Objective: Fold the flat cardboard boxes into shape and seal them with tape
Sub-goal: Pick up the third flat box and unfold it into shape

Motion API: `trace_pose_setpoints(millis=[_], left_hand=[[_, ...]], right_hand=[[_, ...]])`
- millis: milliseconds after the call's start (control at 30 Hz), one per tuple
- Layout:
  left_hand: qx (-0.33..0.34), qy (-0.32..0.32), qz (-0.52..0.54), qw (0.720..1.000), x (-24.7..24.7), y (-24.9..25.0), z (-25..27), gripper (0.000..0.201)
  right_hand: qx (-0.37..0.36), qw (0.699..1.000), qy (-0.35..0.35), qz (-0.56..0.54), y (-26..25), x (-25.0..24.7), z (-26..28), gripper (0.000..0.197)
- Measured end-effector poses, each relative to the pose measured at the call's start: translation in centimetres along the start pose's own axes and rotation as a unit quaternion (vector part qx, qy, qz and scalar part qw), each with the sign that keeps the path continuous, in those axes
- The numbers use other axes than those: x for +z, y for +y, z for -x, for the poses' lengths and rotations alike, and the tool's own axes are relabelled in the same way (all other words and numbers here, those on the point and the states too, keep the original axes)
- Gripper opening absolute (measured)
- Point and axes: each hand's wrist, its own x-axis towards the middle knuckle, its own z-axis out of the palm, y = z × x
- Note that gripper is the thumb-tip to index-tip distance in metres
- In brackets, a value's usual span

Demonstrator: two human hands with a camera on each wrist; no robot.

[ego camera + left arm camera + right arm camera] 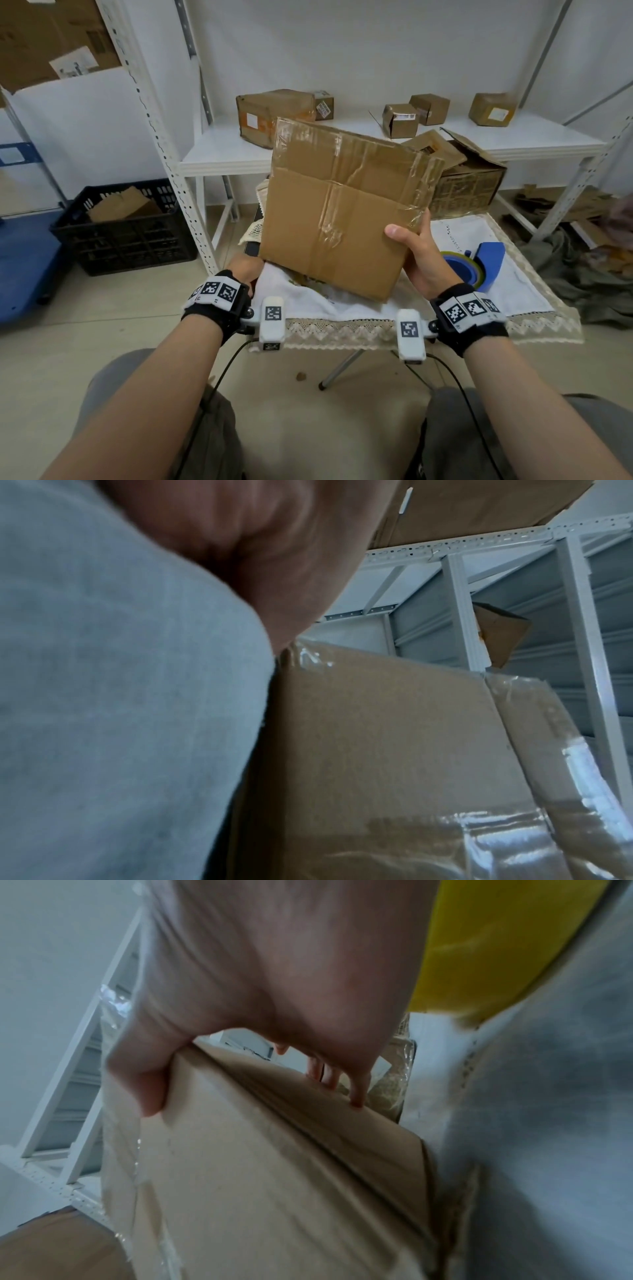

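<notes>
A flattened brown cardboard box point(335, 212) with old clear tape on it stands tilted above the white-clothed table point(513, 294). My right hand point(414, 250) grips its right edge, thumb on the near face and fingers behind. The right wrist view shows that same right hand point(274, 974) pinching the box point(274, 1177). My left hand point(241, 269) sits at the box's lower left corner, its fingers hidden behind the cardboard. In the left wrist view only the left hand's palm point(274, 561) shows beside the box point(394, 750). A blue tape dispenser point(488, 263) with a yellowish roll lies right of my right hand.
Behind the table stands a torn open carton point(469, 181). A white metal shelf point(219, 161) carries several small sealed boxes. A black crate point(126, 226) with cardboard sits on the floor at left, next to a blue cart point(24, 267). Scraps and cloth lie at right.
</notes>
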Motion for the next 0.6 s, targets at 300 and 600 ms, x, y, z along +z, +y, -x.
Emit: trace_pose_setpoints(millis=[300, 600], left_hand=[[-0.027, -0.1, 0.118, 0.988, 0.8, 0.8, 1.5, 0.013], [0.058, 0.214, -0.016, 0.975, -3.2, 0.3, 0.3, 0.015]], right_hand=[[0.023, 1.0, 0.004, 0.006, 0.3, -0.7, -0.4, 0.143], [-0.014, 1.0, -0.013, 0.012, -0.2, -0.2, 0.0, 0.104]])
